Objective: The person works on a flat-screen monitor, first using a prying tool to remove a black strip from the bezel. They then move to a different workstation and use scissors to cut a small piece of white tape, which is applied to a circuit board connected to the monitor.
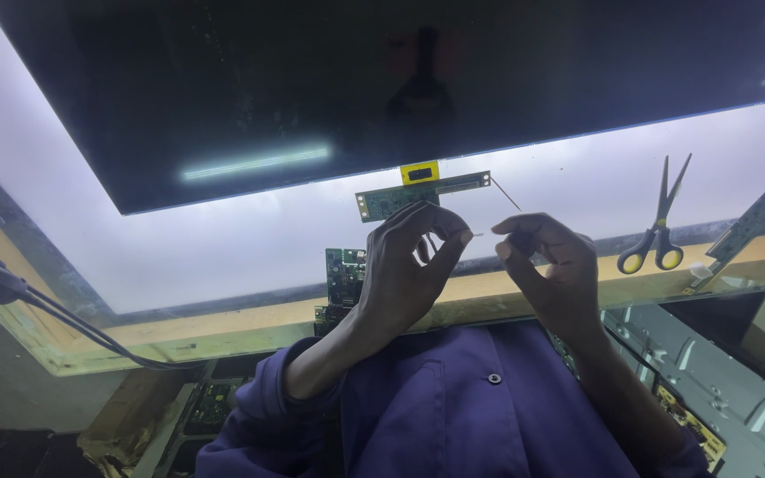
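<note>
Your left hand [409, 257] and right hand [546, 257] pinch a thin pale strip [478, 235] between curled fingertips, just below the narrow green circuit board [422, 196] at the dark flat panel's [382, 88] edge. You seem mid-handling; next calls for steady, fine guiding.

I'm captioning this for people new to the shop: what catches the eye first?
The big dark panel lying across the glowing white table dominates the upper half. Below its edge, at centre, the left hand and right hand meet, pinching something thin I cannot identify, just under a narrow green board. Yellow-handled scissors lie at right.
</note>
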